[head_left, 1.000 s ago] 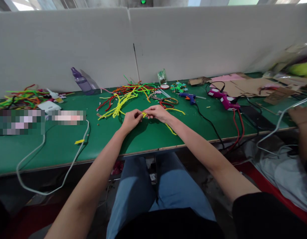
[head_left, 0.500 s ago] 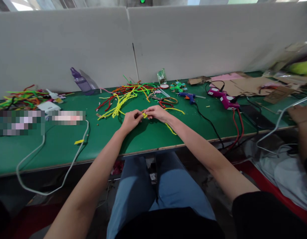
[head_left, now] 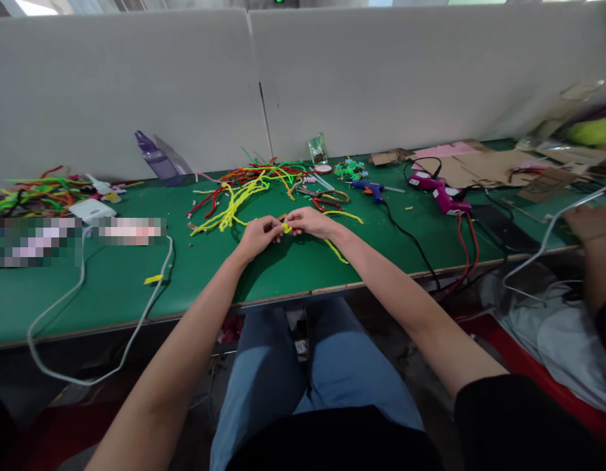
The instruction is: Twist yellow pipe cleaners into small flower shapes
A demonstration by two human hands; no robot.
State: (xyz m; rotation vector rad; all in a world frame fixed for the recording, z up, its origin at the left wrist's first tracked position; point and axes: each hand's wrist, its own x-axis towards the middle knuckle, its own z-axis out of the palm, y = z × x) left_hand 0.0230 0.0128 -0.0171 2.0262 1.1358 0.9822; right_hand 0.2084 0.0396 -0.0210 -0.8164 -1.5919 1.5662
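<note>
Between the fingertips of both hands is a bent yellow pipe cleaner (head_left: 286,227), held just above the green table. My left hand (head_left: 258,237) pinches it from the left, with the fingers closed. From the right, my right hand (head_left: 310,223) pinches the same piece with thumb and fingers. Part of the piece is hidden by the fingers. Yellow pipe cleaners (head_left: 338,252) stick out on the table beyond and below my right wrist; whether they join the held piece I cannot tell. A loose bunch of yellow pipe cleaners (head_left: 234,208) lies just beyond my left hand.
Behind the hands lie scissors (head_left: 335,196), a pile of small green-blue pieces (head_left: 351,170) and a blue glue gun (head_left: 372,190) with a black cord. A purple bottle (head_left: 158,160) leans near the white partition (head_left: 381,72). Magenta devices (head_left: 450,199) and cardboard (head_left: 499,167) sit right. Another person's arm (head_left: 597,242) shows far right.
The view has shifted slightly. Both hands keep their pinch on the yellow pipe cleaner, whose bent part has turned a little between the fingertips.
</note>
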